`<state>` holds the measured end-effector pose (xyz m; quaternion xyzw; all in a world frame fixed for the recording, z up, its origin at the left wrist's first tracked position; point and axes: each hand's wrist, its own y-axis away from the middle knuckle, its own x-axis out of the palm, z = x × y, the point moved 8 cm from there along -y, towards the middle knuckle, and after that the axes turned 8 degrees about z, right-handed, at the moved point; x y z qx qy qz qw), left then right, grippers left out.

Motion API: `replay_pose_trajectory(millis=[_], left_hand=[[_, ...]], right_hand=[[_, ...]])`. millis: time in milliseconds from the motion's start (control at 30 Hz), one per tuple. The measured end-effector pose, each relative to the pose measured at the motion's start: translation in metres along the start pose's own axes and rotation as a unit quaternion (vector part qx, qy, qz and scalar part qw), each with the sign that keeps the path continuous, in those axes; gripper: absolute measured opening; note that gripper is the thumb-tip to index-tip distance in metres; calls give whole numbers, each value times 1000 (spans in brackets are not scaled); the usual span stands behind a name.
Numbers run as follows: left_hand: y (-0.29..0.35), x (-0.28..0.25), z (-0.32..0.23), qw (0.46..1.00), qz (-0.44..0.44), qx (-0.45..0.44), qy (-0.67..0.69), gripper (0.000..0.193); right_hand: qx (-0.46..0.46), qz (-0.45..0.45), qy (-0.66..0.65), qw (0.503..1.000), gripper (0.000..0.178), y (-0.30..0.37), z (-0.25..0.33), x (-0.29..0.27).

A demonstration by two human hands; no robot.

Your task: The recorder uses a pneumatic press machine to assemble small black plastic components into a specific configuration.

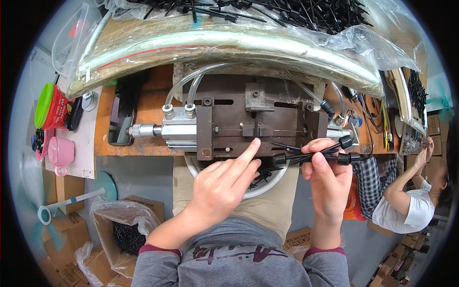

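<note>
My right hand (330,186) is closed on several black plastic rods (311,155) with thick capped ends, which fan out to both sides of the fingers. My left hand (220,189) holds nothing that I can see. Its index finger is stretched out, with the tip at the front of a small black part (256,129) in the middle of a dark metal fixture (234,107). A thin rod runs crosswise on either side of that part. Below the fixture, a white round bowl (270,186) on my lap contains more black pieces, partly hidden by my hands.
Silver air cylinders (179,134) with clear hoses (193,79) flank the fixture. Behind it, a plastic-covered tray edge (229,40) fronts a heap of black rods (306,12). A pink cup (61,150) stands at left. Another person (406,205) sits at right.
</note>
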<state>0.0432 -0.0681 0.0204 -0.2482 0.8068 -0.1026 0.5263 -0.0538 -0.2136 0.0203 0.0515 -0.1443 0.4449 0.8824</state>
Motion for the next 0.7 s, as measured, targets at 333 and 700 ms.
replay_pose_trajectory(millis=[333,700], left_hand=[[-12,8,0,999,18,-10,-50,27],[-7,-27,-31,990,-95,95,34,39]], right_hand=[[31,3,-36,999,13,7,-6,-4],[68,24,-82,994,15,10,-15,-1]])
